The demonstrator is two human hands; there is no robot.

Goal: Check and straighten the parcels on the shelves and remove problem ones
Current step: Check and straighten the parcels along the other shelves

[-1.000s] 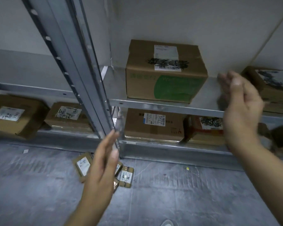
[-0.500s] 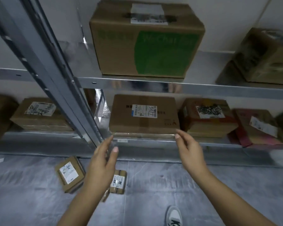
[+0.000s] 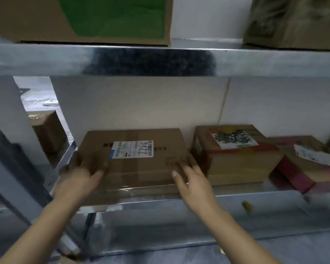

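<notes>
Left grip [image 3: 84,173] now clamped on flat parcel [image 3: 133,164] corner | right grip [image 3: 191,177] splayed, now atop it

green box [image 3: 111,18] cut by top edge | top-right box [image 3: 293,21] blurred, cut off | label [image 3: 131,149] small print unreadable | left hand [image 3: 80,176] blurred, grip on flat box [image 3: 141,168] unclear | pink parcel [image 3: 290,168] blurred, cut by right edge
</notes>
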